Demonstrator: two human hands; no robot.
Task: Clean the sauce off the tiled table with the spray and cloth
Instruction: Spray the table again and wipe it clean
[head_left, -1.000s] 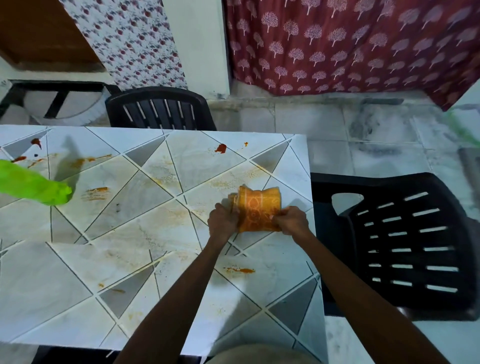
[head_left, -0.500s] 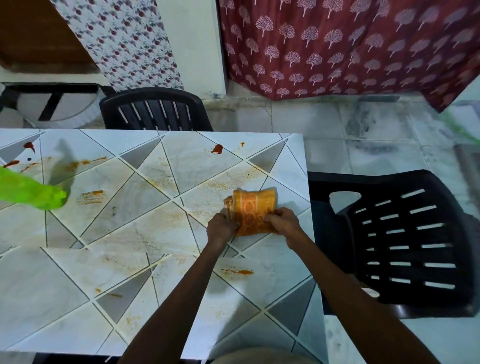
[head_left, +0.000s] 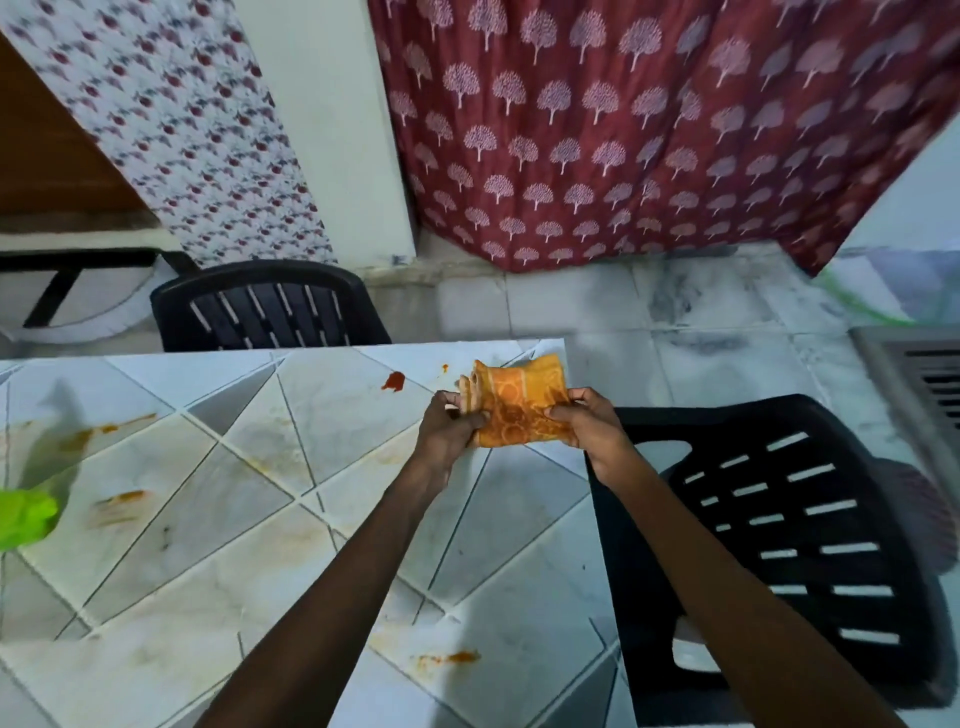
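Observation:
A folded orange patterned cloth (head_left: 519, 402) is held up over the far right corner of the white tiled table (head_left: 249, 525). My left hand (head_left: 449, 428) grips its left end and my right hand (head_left: 587, 423) pinches its right end. Sauce marks the table: a red blob (head_left: 394, 381) near the far edge, an orange streak (head_left: 449, 658) near the front, smears (head_left: 122, 499) at the left. A bright green spray bottle (head_left: 23, 517) shows at the left edge, mostly cut off.
One black plastic chair (head_left: 795, 535) stands close against the table's right side, another black chair (head_left: 270, 306) behind its far edge. A maroon curtain (head_left: 623, 130) hangs beyond, over a marble floor (head_left: 675, 322). A floor grate (head_left: 930, 384) is at the far right.
Both hands have lifted the cloth off the tiles and carried it toward the far right corner. The view has tilted upward and shifted right, so the spray bottle sits lower left.

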